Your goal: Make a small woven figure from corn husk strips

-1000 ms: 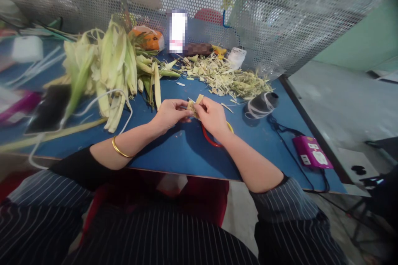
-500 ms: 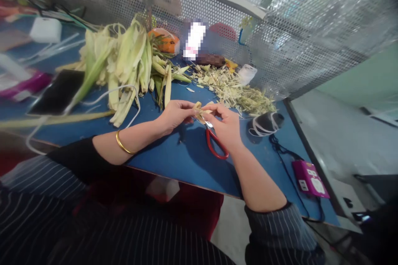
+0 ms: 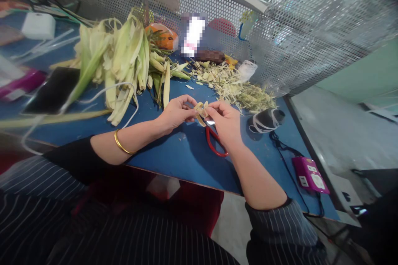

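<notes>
A small pale strip of corn husk (image 3: pixel 199 121), bent into a loop, is pinched between the fingertips of both hands above the blue table. My left hand (image 3: pixel 178 115) grips its left side, with thumb and forefinger closed on it. From the other side my right hand (image 3: pixel 228 126) pinches it in the same way. Red-handled scissors (image 3: pixel 209 143) lie just below, partly covered by my right hand; part of their metal shows under the fingers. Beyond my left hand spreads a large bunch of corn husks (image 3: pixel 124 62).
Cut husk scraps (image 3: pixel 228 87) are heaped along the perforated partition (image 3: pixel 236 8). A dark spool wound with white cord (image 3: pixel 267 121) and a purple box (image 3: pixel 311 176) with black cable stand at right. Left are a black-screened device (image 3: pixel 56 91) and a white cable (image 3: pixel 135 107).
The husk strip has turned slightly between my fingers and its loop shows more openly. My left forefinger has lifted into a higher bend. The scissors stay under my right hand.
</notes>
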A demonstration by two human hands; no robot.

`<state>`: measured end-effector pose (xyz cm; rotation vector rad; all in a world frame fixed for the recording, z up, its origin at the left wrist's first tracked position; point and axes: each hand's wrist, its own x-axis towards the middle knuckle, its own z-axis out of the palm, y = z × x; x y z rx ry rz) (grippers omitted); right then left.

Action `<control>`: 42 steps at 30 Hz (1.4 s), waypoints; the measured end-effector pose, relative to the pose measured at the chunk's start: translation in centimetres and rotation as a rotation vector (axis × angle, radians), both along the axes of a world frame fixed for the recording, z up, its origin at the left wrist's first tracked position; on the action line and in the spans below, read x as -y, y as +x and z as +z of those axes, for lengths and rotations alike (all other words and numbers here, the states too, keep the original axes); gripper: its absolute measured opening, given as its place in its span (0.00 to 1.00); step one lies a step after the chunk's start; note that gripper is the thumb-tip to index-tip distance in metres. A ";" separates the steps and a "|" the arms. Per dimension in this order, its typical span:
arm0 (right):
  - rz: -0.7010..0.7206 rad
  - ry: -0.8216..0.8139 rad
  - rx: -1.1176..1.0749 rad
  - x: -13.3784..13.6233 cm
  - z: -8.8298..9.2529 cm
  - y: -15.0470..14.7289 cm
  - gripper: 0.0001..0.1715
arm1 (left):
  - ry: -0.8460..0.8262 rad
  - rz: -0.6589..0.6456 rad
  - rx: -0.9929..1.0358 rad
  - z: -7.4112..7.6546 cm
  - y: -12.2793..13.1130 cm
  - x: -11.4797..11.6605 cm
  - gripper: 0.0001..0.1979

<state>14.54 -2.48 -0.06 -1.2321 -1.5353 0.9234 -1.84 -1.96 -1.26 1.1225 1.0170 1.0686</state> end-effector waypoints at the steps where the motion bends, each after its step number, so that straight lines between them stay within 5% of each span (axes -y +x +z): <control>1: 0.005 -0.019 0.023 0.0 0.0 0.0 0.07 | 0.006 0.002 -0.004 0.0 0.0 0.0 0.10; 16: 0.000 -0.034 0.304 -0.3 -0.1 0.3 0.08 | 0.301 0.003 -0.332 -0.9 -0.3 0.0 0.07; 29: 0.016 -0.158 0.104 -0.4 -0.2 0.1 0.07 | 0.385 0.036 -0.543 0.2 -0.3 0.8 0.04; 38: 0.246 -0.275 -0.039 -0.4 0.0 0.1 0.09 | 0.471 -0.007 -0.682 0.6 -0.8 0.8 0.06; 42: 0.181 -0.263 -0.053 -0.5 -0.3 0.1 0.08 | 0.484 0.009 -0.694 0.6 -0.7 0.7 0.06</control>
